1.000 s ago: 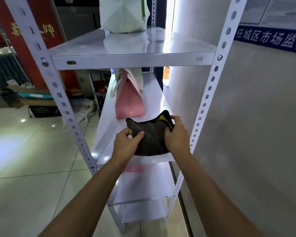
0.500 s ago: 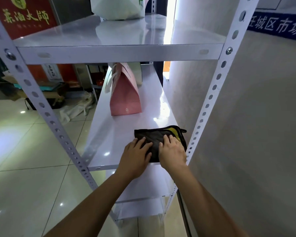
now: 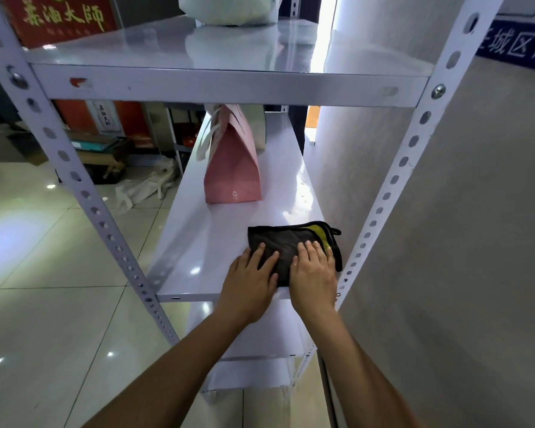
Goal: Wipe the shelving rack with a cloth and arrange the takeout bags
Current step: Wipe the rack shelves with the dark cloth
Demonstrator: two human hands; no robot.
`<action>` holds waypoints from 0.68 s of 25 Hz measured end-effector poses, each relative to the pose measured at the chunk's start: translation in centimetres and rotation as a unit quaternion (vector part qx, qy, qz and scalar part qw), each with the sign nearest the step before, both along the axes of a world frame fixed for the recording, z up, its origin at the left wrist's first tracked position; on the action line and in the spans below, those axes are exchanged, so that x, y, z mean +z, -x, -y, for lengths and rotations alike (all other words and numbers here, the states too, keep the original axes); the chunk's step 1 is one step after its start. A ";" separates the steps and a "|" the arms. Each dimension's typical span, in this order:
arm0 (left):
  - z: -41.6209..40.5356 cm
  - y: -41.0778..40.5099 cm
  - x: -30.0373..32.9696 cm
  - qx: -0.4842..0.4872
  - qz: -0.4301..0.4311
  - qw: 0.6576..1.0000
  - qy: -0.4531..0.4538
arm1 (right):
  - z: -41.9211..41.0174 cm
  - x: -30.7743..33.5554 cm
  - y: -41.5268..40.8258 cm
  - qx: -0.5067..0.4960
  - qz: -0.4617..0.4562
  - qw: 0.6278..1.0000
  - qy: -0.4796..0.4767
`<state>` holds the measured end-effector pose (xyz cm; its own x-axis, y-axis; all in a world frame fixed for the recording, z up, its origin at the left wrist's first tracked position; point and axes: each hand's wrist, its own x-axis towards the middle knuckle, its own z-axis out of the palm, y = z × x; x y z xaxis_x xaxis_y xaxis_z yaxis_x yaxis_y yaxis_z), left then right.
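One dark cloth (image 3: 286,242), folded flat with a yellow-green strip along its right edge, lies at the near right corner of the middle shelf (image 3: 217,242) of the white shelving rack (image 3: 74,177). Two hands rest on it, side by side and palms down. The left hand (image 3: 249,287) has its fingers straight and slightly spread, the fingertips pressing the cloth's near left part while the palm overhangs the shelf's front lip. The right hand (image 3: 314,274) lies flat too, fingers extended over the cloth's right part, just beside the rack's front right upright (image 3: 393,180). Neither hand curls round anything.

Farther back on the same shelf stands one pink takeout bag (image 3: 233,168), upright, with white handles and a small recycling mark low on its front; it is well apart from the cloth. Something pale stands just behind it, too hidden to identify. On the top shelf (image 3: 223,84) sits one white bag (image 3: 226,10), its upper part cut off by the frame's edge. Two lower shelves show beneath the forearms.

The rack stands close against a grey wall (image 3: 476,242) on the right, which bears a blue sign (image 3: 519,47) with white characters. To the left, on the glossy tiled floor (image 3: 59,304), lie boxes and a crumpled white bag (image 3: 145,186), with a red sign (image 3: 62,17) in gold lettering behind.
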<state>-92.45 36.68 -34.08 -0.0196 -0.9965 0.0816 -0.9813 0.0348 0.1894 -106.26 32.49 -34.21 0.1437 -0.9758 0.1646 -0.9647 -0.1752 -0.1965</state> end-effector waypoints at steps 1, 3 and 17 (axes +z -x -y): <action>-0.4 -0.1 0.1 0.005 -0.006 1.000 0.004 | -0.6 -0.1 0.1 0.005 0.017 1.000 0.017; -1.4 -0.3 0.2 0.009 -0.016 1.000 0.007 | -1.6 -0.1 0.3 0.011 0.062 0.997 0.039; -10.8 -4.3 3.4 0.019 -0.127 0.992 0.012 | -10.2 0.6 -3.7 0.078 0.261 0.962 -0.025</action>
